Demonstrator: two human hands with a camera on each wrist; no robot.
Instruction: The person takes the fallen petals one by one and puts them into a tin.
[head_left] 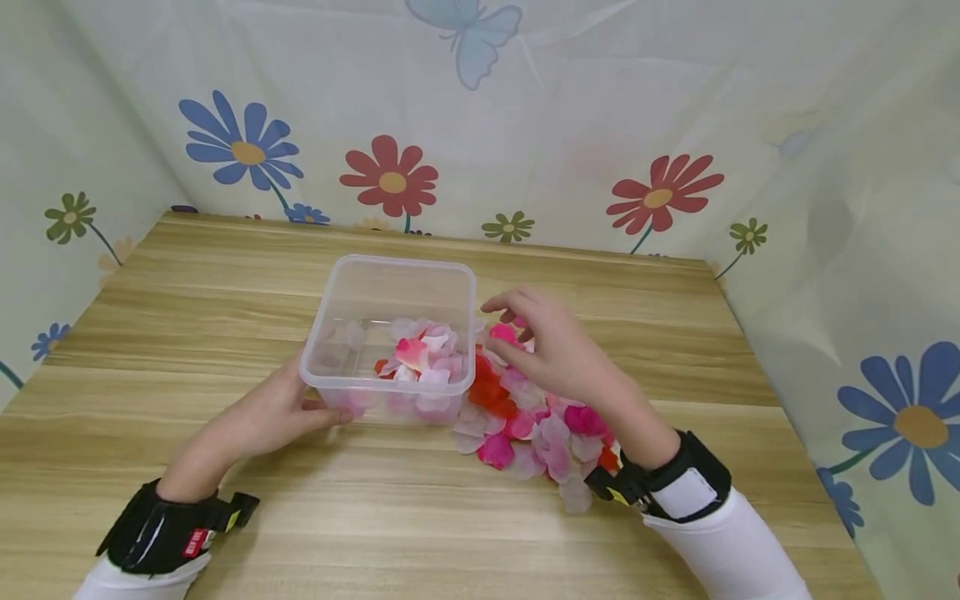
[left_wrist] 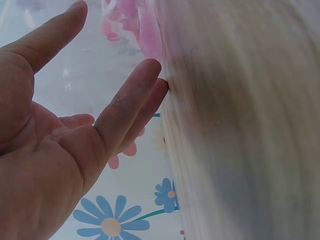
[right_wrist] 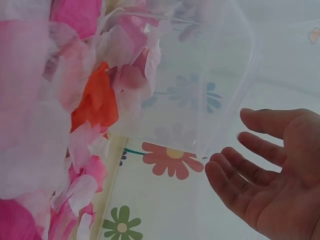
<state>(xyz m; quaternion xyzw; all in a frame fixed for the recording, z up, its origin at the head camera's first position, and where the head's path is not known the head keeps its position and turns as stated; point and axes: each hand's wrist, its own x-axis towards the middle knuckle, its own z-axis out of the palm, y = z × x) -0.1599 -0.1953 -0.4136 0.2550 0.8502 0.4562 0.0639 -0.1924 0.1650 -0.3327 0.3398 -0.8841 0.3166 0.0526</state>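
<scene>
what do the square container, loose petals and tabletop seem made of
Square container: likely translucent, slightly glossy plastic; petals inside show through its wall, which carries faint highlights. Loose petals: probably thin matte fabric, perhaps paper; they look partly see-through and lightly creased. Tabletop: wood or wood-look laminate, slight sheen; streaky grain and soft reflections show.

Head view: from above and behind both grips, facing forward and down, farthest off; spans left grip (head_left: 273,415), right grip (head_left: 547,346), bench (head_left: 337,517) and flowered backdrop (head_left: 555,125) beyond them. Left wrist view: very near, behind the left grip, facing along it; turned sideways. Right wrist view: likewise near and sideways, looking past the right grip. Shared, head and right wrist: right grip, petals (head_left: 551,446) near it, clear box (head_left: 397,287) just beside it.
</scene>
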